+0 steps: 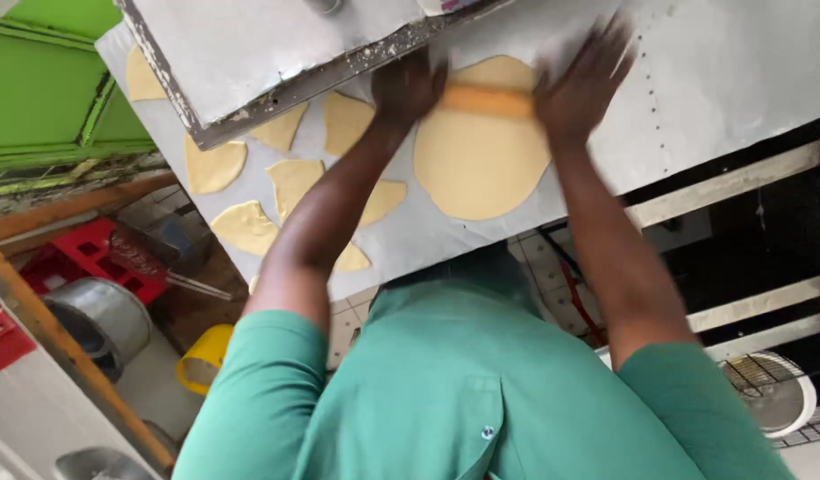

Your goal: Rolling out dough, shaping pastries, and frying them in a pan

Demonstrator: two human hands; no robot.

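Note:
A wooden rolling pin (486, 100) lies across a round flat sheet of pale yellow dough (481, 160) on a metal worktop (712, 89). My left hand (408, 86) presses on the pin's left end and my right hand (583, 78) presses on its right end; both are blurred by motion. Several cut wedge-shaped dough pieces (293, 182) lie on the worktop left of my left arm. I wear a green shirt.
A raised metal plate (250, 53) overhangs the worktop's far left part. Below the table's left edge are a red crate (103, 258), a metal pot (99, 320) and a yellow container (204, 357). A white fan (775, 391) sits low right. A green wall stands far left.

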